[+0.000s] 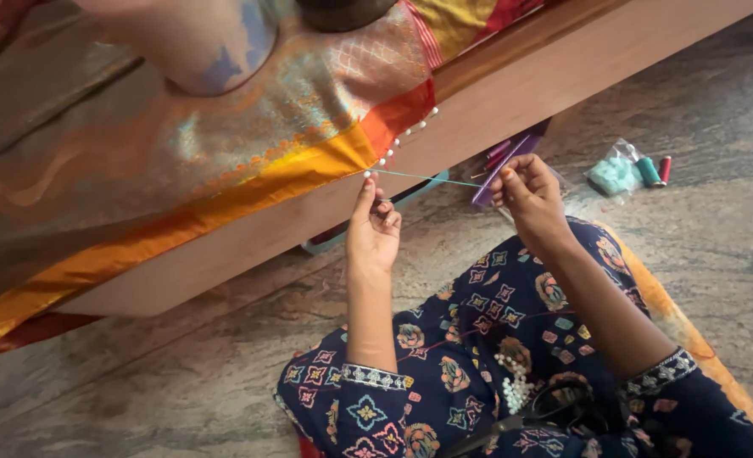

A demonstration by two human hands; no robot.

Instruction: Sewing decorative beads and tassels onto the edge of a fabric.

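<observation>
An orange-edged patterned fabric hangs over a wooden bed edge, with small white beads sewn along its border. My left hand pinches the fabric edge at the lowest bead. My right hand is closed on a needle and pulls a pale green thread taut away from the fabric. A heap of white beads and black scissors lie on my lap.
Thread spools and a clear packet lie on the stone floor at the right. A purple strip and pink spools lie under the bed edge. A round dark object rests on the fabric above.
</observation>
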